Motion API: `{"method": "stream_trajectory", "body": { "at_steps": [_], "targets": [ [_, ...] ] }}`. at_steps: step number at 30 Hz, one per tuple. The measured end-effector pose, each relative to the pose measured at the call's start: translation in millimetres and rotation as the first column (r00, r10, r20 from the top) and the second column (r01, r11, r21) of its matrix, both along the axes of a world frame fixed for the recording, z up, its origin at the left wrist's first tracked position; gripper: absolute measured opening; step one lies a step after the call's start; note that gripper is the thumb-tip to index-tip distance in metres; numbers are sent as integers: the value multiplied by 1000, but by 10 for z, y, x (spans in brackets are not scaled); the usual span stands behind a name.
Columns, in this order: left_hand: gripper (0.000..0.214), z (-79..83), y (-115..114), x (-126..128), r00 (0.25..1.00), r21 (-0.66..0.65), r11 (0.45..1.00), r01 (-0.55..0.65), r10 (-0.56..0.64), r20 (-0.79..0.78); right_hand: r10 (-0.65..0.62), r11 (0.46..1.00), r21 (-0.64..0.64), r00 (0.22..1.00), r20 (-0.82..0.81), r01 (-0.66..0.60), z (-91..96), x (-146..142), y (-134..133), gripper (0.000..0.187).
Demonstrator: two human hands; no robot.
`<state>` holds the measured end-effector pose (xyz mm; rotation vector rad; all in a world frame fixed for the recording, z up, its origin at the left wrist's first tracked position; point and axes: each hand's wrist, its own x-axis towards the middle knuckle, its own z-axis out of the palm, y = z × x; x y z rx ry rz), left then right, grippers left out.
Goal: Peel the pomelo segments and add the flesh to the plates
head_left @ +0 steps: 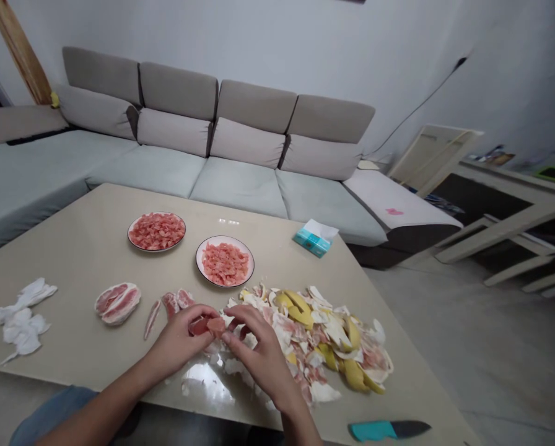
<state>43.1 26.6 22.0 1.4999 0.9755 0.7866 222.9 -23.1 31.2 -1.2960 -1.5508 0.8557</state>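
Head view: by the table's (82, 347) near edge, the left hand (184, 341) is pinching a pomelo segment (216, 326), probably soft, fragile, best held by its ends; right hand (255, 339) is curling alongside, grip unclear.

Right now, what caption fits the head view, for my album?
Left hand holding a pomelo segment beside the right hand, heaped peel and plated pulp nearby.

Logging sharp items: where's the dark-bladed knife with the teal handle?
In the head view, the knife lies at lower right on the glossy beige table, below the yellow-and-white peel heap.
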Motion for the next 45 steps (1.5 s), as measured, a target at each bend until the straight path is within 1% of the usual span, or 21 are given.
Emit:
{"method": "stream_trajectory", "body": {
  "at_steps": [4,8,10,13,14,16,18,19,20,22,25,26,29,30,32,34,35,38,40,42,45],
  "targets": [
    [11,17,3,1,998,76,996,35,-31,-58,8,998,-69,998,-57,-12,3,-44,-7,18],
    [10,-3,6,-7,997,102,995,17,-9,-74,33,991,-122,986,-161,-53,-23,-94,-16,26],
    [11,-12,12,-14,997,122,992,16,-7,-74,41,989,-131,985,-170,-64,-41,-105,-12,31],
    [9,-26,17,-23,998,133,990,39,-32,-53,-23,984,-177,983,-183,-10,-77,-92,11,26],
    [9,-33,17,-25,999,108,994,34,-31,-29,-45,980,-199,976,-215,2,-90,-82,21,26],
    [13,-50,12,-31,999,-8,1000,18,-18,51,-69,972,-234,946,-315,-7,-112,-61,39,28],
    [19,-57,3,-39,990,-169,985,28,-4,139,-69,966,-254,906,-418,-44,-123,-49,50,29],
    [22,-53,-2,-43,986,-223,974,39,-1,169,-66,964,-260,886,-459,-62,-125,-51,52,29],
    [23,-43,-7,-47,983,-237,971,40,4,182,-64,961,-265,869,-491,-79,-125,-57,51,29],
    [24,-9,-13,-50,988,-144,989,13,9,151,-53,955,-274,849,-526,-110,-122,-88,41,28],
    [21,42,-8,-44,998,95,995,-26,20,62,-11,949,-273,852,-523,-155,-118,-150,18,28],
    [21,51,-4,-42,999,139,990,-26,21,36,9,948,-269,859,-512,-170,-117,-164,12,28],
    [18,63,6,-40,999,191,980,-48,51,-12,53,954,-247,909,-414,-168,-106,-151,6,30],
    [17,66,5,-42,998,212,976,-54,61,-27,41,964,-232,935,-352,-129,-98,-128,8,29],
    [17,77,-5,-51,996,275,959,-61,78,-51,-51,987,-161,978,-202,18,-75,-68,12,23],
    [19,89,-24,-64,993,371,927,-52,88,-80,-165,986,-37,984,-71,162,-48,-14,8,15],
    [19,93,-33,-70,991,425,904,-43,94,-100,-194,980,31,981,-21,194,-36,3,0,12],
    [21,92,-56,-83,980,561,828,-3,115,-164,-183,964,217,977,112,156,-17,-1,-41,6],
    [22,80,-62,-84,973,608,794,28,118,-198,-181,938,329,964,196,109,-25,-35,-72,23],
    [23,62,-66,-80,970,629,776,58,106,-220,-191,908,413,945,265,68,-46,-73,-96,31],
    [24,39,-71,-76,966,631,771,85,91,-241,-210,881,472,923,323,35,-74,-109,-108,26]
  ]
}}
